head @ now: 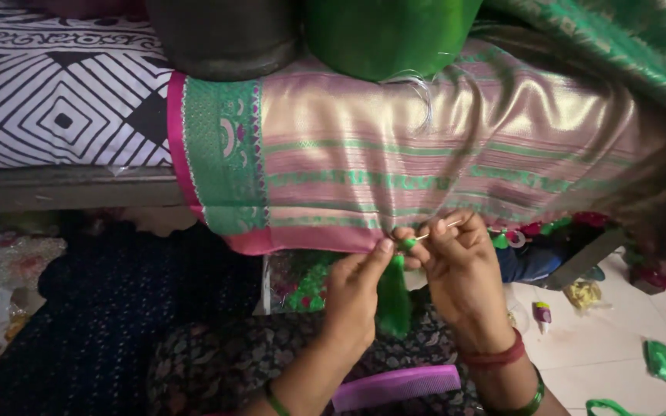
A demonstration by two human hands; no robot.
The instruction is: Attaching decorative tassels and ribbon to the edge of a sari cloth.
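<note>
A pink, gold and green woven silk cloth (395, 146) hangs over the edge of a bed, its lower hem facing me. My left hand (354, 296) pinches the top of a green thread tassel (394, 296) at the hem. Just right of it, my right hand (464, 270) holds a thin needle or hook (439, 230) whose tip points into the tassel's knot. Both hands touch the cloth's edge. Loose fine threads hang from the cloth above the hands.
A black-and-white patterned bedsheet (55, 92) covers the bed at left. A purple comb (397, 387) lies on my lap. On the white floor at right sit a small tube (543, 314), green packets (661, 360) and beads. A bag of green material (302, 281) lies under the cloth.
</note>
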